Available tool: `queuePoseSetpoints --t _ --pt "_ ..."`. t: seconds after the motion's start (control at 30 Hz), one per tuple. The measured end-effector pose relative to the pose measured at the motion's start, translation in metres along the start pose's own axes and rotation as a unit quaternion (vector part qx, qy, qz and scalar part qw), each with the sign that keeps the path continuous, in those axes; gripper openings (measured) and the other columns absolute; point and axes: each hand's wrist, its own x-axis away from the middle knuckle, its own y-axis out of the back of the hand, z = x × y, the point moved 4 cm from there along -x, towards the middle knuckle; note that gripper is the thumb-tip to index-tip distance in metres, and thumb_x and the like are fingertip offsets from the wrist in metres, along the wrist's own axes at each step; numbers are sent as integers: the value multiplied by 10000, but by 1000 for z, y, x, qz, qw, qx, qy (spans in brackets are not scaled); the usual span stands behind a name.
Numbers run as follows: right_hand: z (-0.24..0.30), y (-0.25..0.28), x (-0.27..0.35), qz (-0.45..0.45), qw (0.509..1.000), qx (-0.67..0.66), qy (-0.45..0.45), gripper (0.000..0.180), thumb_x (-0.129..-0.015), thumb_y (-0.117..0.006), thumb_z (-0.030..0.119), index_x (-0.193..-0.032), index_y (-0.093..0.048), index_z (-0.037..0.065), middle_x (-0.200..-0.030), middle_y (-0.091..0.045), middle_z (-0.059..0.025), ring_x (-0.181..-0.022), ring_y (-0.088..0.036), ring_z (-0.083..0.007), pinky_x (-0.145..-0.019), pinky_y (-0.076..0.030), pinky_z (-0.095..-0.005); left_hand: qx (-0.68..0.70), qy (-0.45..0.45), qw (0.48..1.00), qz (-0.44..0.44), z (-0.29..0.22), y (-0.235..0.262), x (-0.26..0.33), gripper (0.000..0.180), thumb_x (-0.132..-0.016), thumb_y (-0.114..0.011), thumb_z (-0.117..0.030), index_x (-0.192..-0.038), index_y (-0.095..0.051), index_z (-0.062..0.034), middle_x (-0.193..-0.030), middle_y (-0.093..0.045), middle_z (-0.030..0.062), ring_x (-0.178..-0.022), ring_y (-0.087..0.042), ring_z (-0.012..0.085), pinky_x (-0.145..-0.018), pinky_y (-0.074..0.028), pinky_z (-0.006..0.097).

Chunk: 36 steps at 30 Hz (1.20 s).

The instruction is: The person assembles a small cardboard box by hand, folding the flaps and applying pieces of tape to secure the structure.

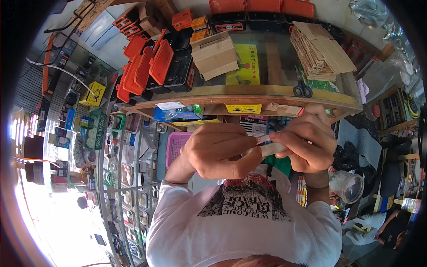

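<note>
Between both hands, in front of my chest, is a small whitish translucent band [272, 149], perhaps a roll of tape; the fingers hide most of it. My left hand [220, 149] is closed on its left side, fingers curled. My right hand [309, 141] pinches its right side. A short pale end [263, 139] shows between the fingertips of the two hands. Both hands are raised just before the near edge of a glass-topped wooden counter [278, 58].
On the counter lie a cardboard box [215, 55], a yellow printed package [243, 64], scissors [302, 84] and stacked flattened cardboard [318, 51]. Orange-lidded toolboxes [149, 64] stand at its left. A pink basket [176, 147] sits below, beside my left forearm. Glass shelving [129, 178] runs along the left.
</note>
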Motion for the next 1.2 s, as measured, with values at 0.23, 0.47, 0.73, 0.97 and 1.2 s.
queuePoseSetpoints --t 0.23,0.47,0.73,0.97,1.2 --pt "1 -2 4 -18 1000 -4 4 294 -728 -825 266 -991 -805 134 -771 -655 57 -644 -595 -124 -675 -388 -327 10 -5 1000 -25 2 -2 2 302 -741 -815 -85 -943 -602 -11 -760 -684 129 -582 -655 237 -519 -560 343" --pt "-1 -4 6 -53 998 -25 6 295 -718 -824 268 -974 -806 122 -748 -656 49 -639 -595 -132 -667 -388 -323 27 9 998 -49 2 1 2 303 -743 -807 -73 -966 -611 -13 -781 -685 115 -598 -649 223 -527 -552 336" --pt "1 -3 3 -29 999 -14 23 312 -704 -825 274 -973 -803 117 -754 -668 44 -637 -589 -135 -640 -375 -324 13 -14 1000 5 1 3 1 270 -760 -783 -67 -975 -628 -14 -771 -682 126 -575 -637 221 -506 -533 323" --pt "0 -5 4 -57 998 -31 8 317 -706 -828 243 -977 -796 83 -761 -678 19 -624 -594 -146 -629 -387 -330 -1 6 1000 -13 3 7 -3 279 -781 -861 -106 -908 -632 -10 -757 -706 109 -600 -671 229 -534 -551 332" --pt "-7 -25 12 -89 977 -193 -9 248 -731 -823 114 -913 -729 -27 -800 -723 -100 -621 -646 -224 -612 -490 -373 81 131 986 -69 9 14 -4 544 -580 -934 -370 -815 -538 -80 -668 -710 140 -563 -695 276 -521 -537 362"
